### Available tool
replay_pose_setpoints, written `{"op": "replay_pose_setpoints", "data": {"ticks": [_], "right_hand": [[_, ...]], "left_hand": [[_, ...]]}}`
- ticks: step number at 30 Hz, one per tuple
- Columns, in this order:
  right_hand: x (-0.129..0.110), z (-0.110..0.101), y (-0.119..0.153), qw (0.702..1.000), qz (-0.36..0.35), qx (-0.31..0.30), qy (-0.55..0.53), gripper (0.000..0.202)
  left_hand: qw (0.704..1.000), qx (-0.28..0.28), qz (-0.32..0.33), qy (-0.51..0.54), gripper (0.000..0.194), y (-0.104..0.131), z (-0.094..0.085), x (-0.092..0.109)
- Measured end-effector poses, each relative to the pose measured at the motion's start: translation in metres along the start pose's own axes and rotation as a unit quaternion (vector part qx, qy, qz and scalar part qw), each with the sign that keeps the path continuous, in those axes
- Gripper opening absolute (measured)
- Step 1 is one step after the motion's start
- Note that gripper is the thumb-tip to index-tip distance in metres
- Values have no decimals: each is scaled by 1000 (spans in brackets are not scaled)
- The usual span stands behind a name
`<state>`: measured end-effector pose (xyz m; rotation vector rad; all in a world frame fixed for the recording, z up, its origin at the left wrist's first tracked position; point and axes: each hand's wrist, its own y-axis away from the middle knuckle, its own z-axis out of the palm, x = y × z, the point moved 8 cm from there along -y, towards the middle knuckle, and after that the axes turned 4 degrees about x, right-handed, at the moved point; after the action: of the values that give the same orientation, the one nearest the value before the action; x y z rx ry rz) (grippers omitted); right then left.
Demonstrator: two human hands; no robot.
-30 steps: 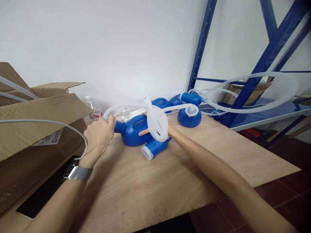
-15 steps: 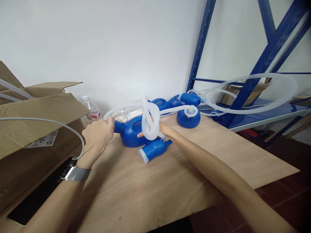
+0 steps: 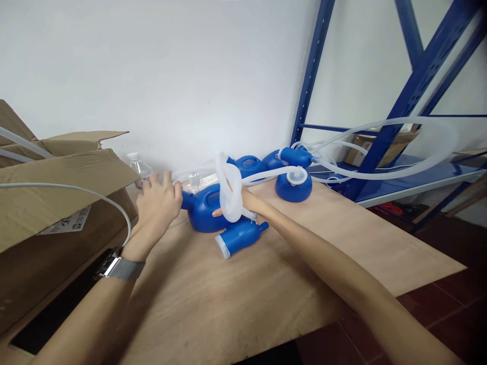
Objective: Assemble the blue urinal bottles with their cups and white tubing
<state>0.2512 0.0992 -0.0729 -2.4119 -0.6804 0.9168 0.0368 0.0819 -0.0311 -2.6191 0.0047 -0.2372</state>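
Observation:
A blue plastic urinal bottle (image 3: 203,218) with a loop handle lies on its side on the table. By its neck, my left hand (image 3: 158,203) is open, fingers spread and partly lifted. My right hand (image 3: 249,200) grips the bottle's other end, with a fingertip showing on its side; coiled hose hides most of that hand. The translucent corrugated hose (image 3: 234,195) is bunched in front of the bottle. From it hangs a blue funnel-shaped receptacle (image 3: 241,238) with a clear rim, low over the tabletop.
Another blue bottle (image 3: 294,190) with a white cap stands right of my hand, and several more lie behind. Long hoses (image 3: 403,175) loop toward the blue shelf rack (image 3: 388,137). An open cardboard box (image 3: 57,203), a water bottle (image 3: 139,167) and a power strip (image 3: 208,180) are at left and back.
My left hand has let go of the bottle's neck, its fingers now spread and raised. The hose bundle has shifted slightly left; my right hand stays on the bottle.

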Motion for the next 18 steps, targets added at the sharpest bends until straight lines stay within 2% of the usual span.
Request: {"op": "replay_pose_setpoints", "data": {"ticks": [3,7,11,15,18], "right_hand": [[2,6,-2,1000,-5,-27,15,70],[-1,7,0,998,7,-59,5,66],[-9,4,7,995,25,-88,-30,69],[-16,3,11,993,28,-110,-29,68],[-15,4,11,993,9,-112,32,56]], "left_hand": [[996,-10,66,51,55,-5,8,3],[990,-36,95,95,47,-13,22,4],[988,-38,92,121,28,-20,29,7],[985,-44,93,137,24,-22,29,7],[982,-65,92,153,25,-21,29,4]]}}
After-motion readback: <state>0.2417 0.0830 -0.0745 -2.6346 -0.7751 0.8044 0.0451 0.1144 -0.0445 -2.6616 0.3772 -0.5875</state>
